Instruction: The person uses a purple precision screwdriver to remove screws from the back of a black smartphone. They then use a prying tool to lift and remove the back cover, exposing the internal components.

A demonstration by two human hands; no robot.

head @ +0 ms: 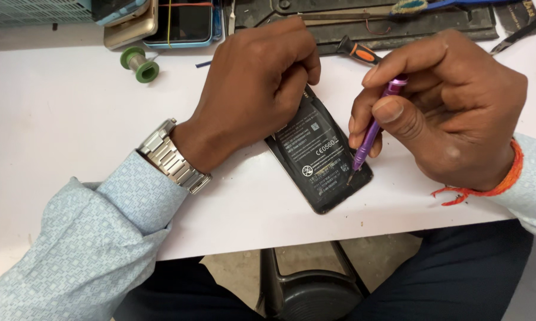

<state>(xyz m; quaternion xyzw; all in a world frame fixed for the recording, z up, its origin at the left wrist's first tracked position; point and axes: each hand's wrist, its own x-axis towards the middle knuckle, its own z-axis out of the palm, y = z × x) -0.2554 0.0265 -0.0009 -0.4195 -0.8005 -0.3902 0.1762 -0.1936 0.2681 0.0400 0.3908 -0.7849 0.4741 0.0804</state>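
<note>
A black phone (321, 160), back cover off and battery showing, lies tilted on the white table (72, 125). My left hand (253, 89) presses down on its upper end, fingers curled over the top edge. My right hand (440, 119) grips a slim purple screwdriver (372, 128) like a pen. Its tip touches the phone's lower right corner. A metal watch sits on my left wrist and an orange thread on my right wrist.
A green spool (140, 62) lies at the back left, beside stacked phones (161, 24). A dark work mat (363, 21) with an orange-handled screwdriver (357, 50) and other tools lies behind my hands. A black stool (309, 285) stands below the table edge.
</note>
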